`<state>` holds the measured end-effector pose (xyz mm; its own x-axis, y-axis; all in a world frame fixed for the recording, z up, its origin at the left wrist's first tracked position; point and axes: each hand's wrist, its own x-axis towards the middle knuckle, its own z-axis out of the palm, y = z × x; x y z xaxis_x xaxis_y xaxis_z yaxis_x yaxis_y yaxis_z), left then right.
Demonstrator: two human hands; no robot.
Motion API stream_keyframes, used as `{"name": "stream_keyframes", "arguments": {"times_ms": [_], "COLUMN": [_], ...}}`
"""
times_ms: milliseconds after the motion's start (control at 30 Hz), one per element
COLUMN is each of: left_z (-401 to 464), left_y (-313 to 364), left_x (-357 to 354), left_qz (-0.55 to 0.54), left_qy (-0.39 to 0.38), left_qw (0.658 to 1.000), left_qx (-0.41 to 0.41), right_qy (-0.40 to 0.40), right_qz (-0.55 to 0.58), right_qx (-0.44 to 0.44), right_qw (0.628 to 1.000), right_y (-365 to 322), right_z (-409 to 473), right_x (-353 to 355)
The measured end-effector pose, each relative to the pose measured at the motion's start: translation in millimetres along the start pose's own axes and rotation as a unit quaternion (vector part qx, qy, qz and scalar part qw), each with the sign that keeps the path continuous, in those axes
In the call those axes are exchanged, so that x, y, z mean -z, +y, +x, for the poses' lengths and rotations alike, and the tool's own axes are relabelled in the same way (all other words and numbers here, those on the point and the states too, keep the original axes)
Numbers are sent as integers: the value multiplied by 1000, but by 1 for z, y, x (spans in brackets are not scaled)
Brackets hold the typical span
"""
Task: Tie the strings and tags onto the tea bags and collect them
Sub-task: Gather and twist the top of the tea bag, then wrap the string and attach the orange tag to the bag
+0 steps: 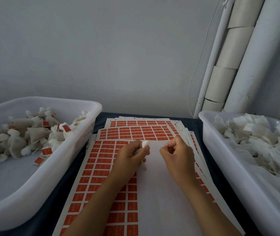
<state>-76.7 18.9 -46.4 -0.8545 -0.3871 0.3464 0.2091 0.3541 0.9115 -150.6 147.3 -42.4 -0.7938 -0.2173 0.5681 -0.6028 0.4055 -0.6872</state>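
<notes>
- Both hands hover over the fanned label sheets [101, 167] on the dark surface [100, 120].
- Left hand [132, 155] grips a white tea bag [145, 144], its top poking out above the curled fingers.
- Right hand [178, 150] is fisted; whether it pinches a string I cannot tell.
- Left tub [33, 193] holds tagged bags; right tub [238, 176] holds untagged ones.
- White pipes [229, 57] stand against the wall beyond.

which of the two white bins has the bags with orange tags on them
The left bin: orange tags dangle from its tea bags. The right bin holds plain white bags and loose strings only.
</notes>
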Motion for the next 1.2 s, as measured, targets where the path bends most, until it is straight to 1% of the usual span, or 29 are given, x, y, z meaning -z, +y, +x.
{"name": "stream_keyframes", "arguments": {"times_ms": [67,133,233,333,433,500,600,633,700,767,867,1200], "left_z": [-1,-2,-2,1,0,1,3,3,3,3,3,1], "left_y": [-2,-3,-5,-7,-9,-11,-12,-12,-12,-12,-11,-10], "left_x": [-2,-5,-10,-9,-8,-8,-7,-7,-7,-7,-9,-10], "left_qz": [9,43,47,35,19,5,-11,-15,-19,-22,-25,-31], "left_qy": [15,26,61,100,114,128,146,148,150,154,162,169], "left_qw": [1000,999,996,992,991,989,986,985,984,983,982,980], "left_qx": [9,19,44,66,74,76,83,84,90,94,98,104], "right_qy": [-55,-108,-144,-184,-236,-275,-316,-319,-316,-295,-279,-262], "right_qz": [11,13,-12,-70,-118,-161,-280,-305,-317,-346,-350,-361], "right_qx": [-25,-47,-60,-25,28,64,101,110,132,170,226,242], "right_qw": [998,993,988,980,964,946,901,891,884,874,865,862], "right_y": [3,9,15,15,15,14,6,5,6,6,9,7], "right_z": [1,1,7,16,24,30,42,45,47,43,35,26], "right_x": [-4,-9,-16,-20,-18,-16,-22,-25,-30,-31,-28,-25]}}
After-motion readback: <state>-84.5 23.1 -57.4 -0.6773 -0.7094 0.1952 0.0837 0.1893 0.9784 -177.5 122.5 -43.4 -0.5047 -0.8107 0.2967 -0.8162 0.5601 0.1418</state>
